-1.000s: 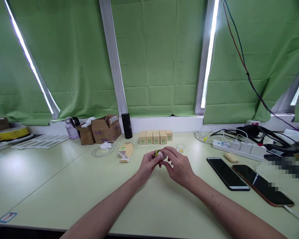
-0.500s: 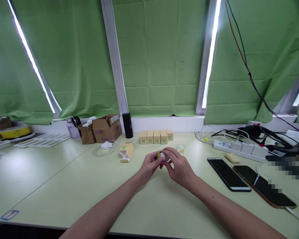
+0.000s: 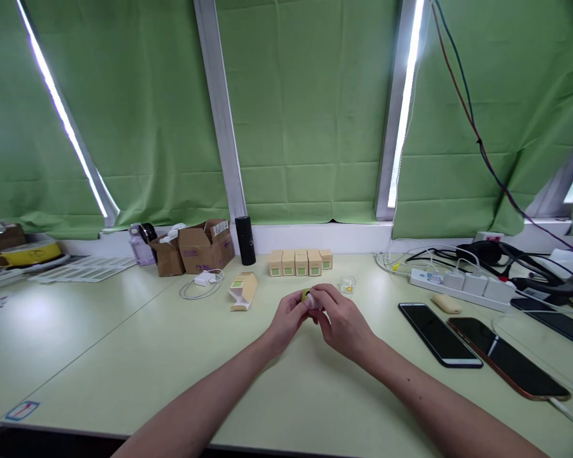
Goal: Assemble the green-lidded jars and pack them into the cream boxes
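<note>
Above the middle of the table, my left hand (image 3: 287, 319) and my right hand (image 3: 344, 320) meet around a small white-and-green round item (image 3: 312, 301). The fingers of both hands are closed on it, and they hide much of its shape. Past my left hand lies an opened cardboard box (image 3: 243, 290) on its side, its flaps spread. Several small cardboard boxes (image 3: 295, 263) with green labels stand in a row beyond my hands. Just behind my right hand is a small clear container (image 3: 347, 284) with something yellow in it.
A power strip (image 3: 458, 289) with plugs and tangled cables is at right, behind a phone (image 3: 439, 335) and a second phone (image 3: 509, 358). At the back stand a black cylinder (image 3: 245, 240) and a brown carton (image 3: 207, 247). A white charger (image 3: 205, 278) with its cable lies at left.
My fingers have shifted slightly around the white-and-green item, which stays between both hands. The whole view has moved a little; the things on the table keep their places.
</note>
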`<state>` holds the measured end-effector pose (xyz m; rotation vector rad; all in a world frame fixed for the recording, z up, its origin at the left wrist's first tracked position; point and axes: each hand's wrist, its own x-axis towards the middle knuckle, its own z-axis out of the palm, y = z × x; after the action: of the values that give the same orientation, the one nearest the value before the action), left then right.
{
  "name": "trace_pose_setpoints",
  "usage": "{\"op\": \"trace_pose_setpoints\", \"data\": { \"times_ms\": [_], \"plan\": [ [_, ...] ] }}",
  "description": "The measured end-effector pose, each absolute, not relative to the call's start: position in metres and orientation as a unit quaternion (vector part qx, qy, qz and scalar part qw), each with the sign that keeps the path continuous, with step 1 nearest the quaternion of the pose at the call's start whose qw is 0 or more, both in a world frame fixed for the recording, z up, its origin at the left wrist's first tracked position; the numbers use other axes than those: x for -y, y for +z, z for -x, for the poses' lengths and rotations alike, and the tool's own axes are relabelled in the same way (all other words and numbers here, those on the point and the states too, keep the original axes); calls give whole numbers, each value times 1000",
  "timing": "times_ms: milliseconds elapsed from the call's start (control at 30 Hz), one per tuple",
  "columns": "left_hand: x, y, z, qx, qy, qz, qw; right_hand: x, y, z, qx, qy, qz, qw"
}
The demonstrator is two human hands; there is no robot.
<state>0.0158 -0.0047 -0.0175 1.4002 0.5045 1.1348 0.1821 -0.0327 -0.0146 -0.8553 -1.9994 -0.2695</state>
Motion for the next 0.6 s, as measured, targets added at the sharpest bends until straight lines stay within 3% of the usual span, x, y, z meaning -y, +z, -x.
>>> {"op": "trace_pose_setpoints", "data": {
  "times_ms": [600],
  "plan": [
    [11,-9,-25,-248,523,-613,538,34,-11,-182,813,-126,346,451]
  ]
}}
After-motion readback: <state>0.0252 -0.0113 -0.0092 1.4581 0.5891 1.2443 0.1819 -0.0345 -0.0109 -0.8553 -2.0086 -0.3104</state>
